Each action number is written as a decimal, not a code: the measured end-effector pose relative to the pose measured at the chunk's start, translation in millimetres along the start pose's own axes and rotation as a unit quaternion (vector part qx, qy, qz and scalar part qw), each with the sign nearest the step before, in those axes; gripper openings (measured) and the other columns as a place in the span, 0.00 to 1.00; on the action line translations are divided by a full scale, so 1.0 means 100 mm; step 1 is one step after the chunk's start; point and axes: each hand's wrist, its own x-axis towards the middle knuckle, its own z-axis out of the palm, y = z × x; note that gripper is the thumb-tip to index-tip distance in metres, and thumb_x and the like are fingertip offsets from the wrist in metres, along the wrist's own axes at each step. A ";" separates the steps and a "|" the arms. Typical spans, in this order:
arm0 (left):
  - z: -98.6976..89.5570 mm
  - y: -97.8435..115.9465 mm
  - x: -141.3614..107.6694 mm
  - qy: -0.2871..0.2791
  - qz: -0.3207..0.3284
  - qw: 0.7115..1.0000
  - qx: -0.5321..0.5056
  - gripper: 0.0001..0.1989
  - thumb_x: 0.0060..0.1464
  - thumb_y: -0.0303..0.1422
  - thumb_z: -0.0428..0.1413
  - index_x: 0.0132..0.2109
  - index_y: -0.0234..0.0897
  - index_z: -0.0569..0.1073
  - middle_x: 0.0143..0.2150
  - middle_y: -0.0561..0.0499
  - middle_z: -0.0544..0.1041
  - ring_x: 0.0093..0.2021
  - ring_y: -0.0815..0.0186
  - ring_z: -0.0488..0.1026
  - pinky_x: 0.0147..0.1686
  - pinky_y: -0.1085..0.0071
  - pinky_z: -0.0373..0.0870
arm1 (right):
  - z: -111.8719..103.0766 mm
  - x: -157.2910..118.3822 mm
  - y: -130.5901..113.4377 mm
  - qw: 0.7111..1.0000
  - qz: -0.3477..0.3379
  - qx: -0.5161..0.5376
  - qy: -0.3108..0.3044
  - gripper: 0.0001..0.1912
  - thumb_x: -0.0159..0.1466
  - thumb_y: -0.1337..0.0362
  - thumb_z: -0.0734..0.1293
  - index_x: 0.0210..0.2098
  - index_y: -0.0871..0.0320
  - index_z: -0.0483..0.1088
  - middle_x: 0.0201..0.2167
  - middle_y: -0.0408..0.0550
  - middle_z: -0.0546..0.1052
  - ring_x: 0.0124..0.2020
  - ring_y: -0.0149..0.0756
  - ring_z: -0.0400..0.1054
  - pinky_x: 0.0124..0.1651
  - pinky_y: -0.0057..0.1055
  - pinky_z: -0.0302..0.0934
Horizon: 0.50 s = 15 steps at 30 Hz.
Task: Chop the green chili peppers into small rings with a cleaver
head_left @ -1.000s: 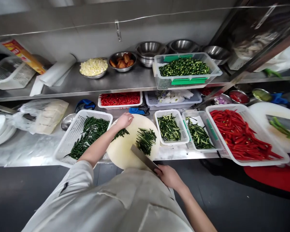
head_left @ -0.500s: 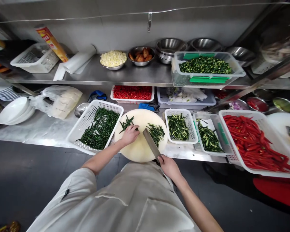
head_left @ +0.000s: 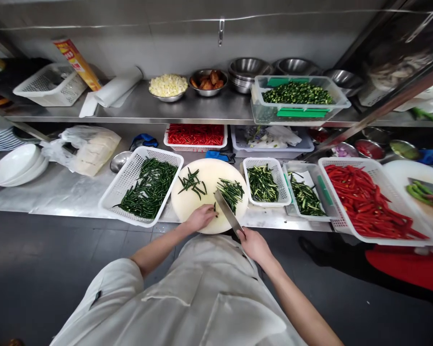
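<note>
My right hand (head_left: 256,245) grips the handle of a cleaver (head_left: 228,211), its blade slanting up and left across a round white cutting board (head_left: 209,168). Left of the blade, low on the board, my left hand (head_left: 201,217) is closed with its fingertips on a green chili pepper (head_left: 214,206), mostly hidden by the fingers. A few whole green chili peppers (head_left: 192,181) lie loose on the board's upper left. Sliced green chili peppers (head_left: 231,193) are heaped beside the blade on the right.
Left of the board sits a white basket (head_left: 106,194) of whole green peppers. To the right stand a small basket (head_left: 287,196) and a clear tub (head_left: 328,206) of cut greens, then a basket of red chilies (head_left: 371,204). A steel shelf (head_left: 159,113) crosses above.
My left hand has moved from the loose peppers at the upper left down and right, close to the cleaver. The cleaver stays in my right hand, and the view has shifted slightly.
</note>
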 end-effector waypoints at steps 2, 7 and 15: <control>0.06 0.10 0.09 -0.014 0.020 1.000 -0.014 0.15 0.74 0.32 0.50 0.59 0.41 0.79 0.55 0.45 0.78 0.57 0.59 0.75 0.60 0.61 0.77 | -0.03 -0.04 -0.04 1.000 -0.008 -0.003 -0.002 0.21 0.80 0.57 0.55 0.52 0.57 0.77 0.46 0.58 0.85 0.48 0.49 0.80 0.45 0.33 0.59; 0.09 0.15 0.25 -0.031 0.045 0.998 -0.032 0.13 0.75 0.31 0.49 0.55 0.38 0.78 0.53 0.44 0.80 0.55 0.60 0.76 0.59 0.61 0.76 | -0.15 -0.19 0.01 1.000 0.002 -0.010 -0.011 0.20 0.79 0.56 0.56 0.48 0.55 0.78 0.42 0.56 0.85 0.44 0.48 0.79 0.41 0.33 0.57; 0.16 0.13 0.22 -0.047 0.020 0.998 -0.039 0.14 0.73 0.30 0.50 0.56 0.39 0.78 0.53 0.44 0.80 0.57 0.59 0.76 0.60 0.59 0.76 | -0.11 -0.04 0.10 0.997 0.001 0.073 -0.032 0.17 0.77 0.58 0.60 0.45 0.56 0.79 0.41 0.55 0.85 0.45 0.46 0.79 0.41 0.31 0.58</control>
